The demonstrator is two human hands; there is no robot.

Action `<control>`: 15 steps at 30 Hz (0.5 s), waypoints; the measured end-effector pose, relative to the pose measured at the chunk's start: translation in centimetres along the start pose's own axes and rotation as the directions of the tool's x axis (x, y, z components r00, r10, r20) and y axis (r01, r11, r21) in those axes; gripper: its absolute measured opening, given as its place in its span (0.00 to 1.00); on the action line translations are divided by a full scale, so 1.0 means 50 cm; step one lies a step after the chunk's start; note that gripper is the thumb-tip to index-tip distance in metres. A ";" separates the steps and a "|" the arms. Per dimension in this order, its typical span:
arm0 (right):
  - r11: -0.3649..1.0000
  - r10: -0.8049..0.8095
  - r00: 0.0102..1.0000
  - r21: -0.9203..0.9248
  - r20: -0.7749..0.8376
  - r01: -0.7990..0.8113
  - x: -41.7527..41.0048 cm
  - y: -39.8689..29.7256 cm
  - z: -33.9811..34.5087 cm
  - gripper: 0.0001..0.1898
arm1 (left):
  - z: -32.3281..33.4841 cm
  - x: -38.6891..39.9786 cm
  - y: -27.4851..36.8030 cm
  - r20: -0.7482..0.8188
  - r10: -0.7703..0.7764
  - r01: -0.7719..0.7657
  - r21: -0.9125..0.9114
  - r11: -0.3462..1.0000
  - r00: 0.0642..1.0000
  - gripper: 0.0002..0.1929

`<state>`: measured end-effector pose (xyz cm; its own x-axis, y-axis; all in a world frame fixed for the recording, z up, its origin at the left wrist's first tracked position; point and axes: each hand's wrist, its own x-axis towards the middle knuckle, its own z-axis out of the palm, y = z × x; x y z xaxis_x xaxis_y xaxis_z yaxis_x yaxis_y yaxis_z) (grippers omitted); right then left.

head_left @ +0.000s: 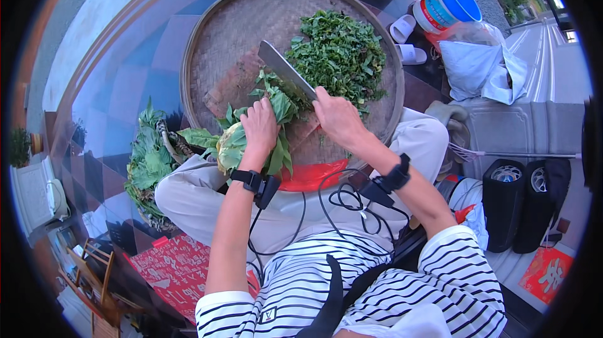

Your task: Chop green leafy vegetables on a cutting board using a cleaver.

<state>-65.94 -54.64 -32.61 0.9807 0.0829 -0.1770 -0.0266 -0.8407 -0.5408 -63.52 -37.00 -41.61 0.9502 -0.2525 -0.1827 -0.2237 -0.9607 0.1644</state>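
Observation:
My right hand (340, 115) grips the handle of a cleaver (287, 68), whose wide blade slants up and left over the work. With curled fingers my left hand (260, 123) presses down on a bundle of leafy greens (234, 147), close to the left of the blade. Under the bundle lies a wooden cutting board (235, 79), partly hidden by leaves and hands. Board and leaves rest in a large round woven bamboo tray (221, 31) in front of my knees. Chopped greens (339, 50) form a heap on the tray's right side.
A basket of whole leafy greens (150, 149) stands left of my knee. Red plastic (313, 175) lies at the tray's near edge. Black cables (348, 201) run from my wrist straps across my lap. White slippers (409, 53), buckets (443, 6) and a white sack (473, 69) are at right.

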 end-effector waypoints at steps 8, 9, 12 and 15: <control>0.995 -0.001 0.982 -0.099 0.189 0.020 -0.029 0.013 0.010 0.07 | 0.008 0.007 0.001 0.014 -0.003 0.003 0.003 1.000 1.000 0.33; 0.995 0.000 0.981 -0.099 0.195 0.020 -0.022 0.009 0.018 0.07 | 0.006 0.008 0.001 0.018 -0.002 0.002 0.008 1.000 1.000 0.34; 0.988 0.006 0.985 -0.155 0.170 0.021 0.011 -0.016 0.052 0.06 | 0.007 0.006 0.003 0.029 -0.014 0.014 -0.023 1.000 0.999 0.35; 0.984 -0.014 0.996 -0.175 0.086 0.028 0.036 -0.012 0.113 0.06 | 0.009 0.004 0.004 0.012 -0.019 0.019 -0.009 1.000 1.000 0.34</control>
<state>-65.25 -50.98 -37.27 0.9608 0.1397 -0.2394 0.0356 -0.9187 -0.3934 -63.46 -37.30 -42.04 0.9515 -0.2354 -0.1979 -0.2033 -0.9644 0.1694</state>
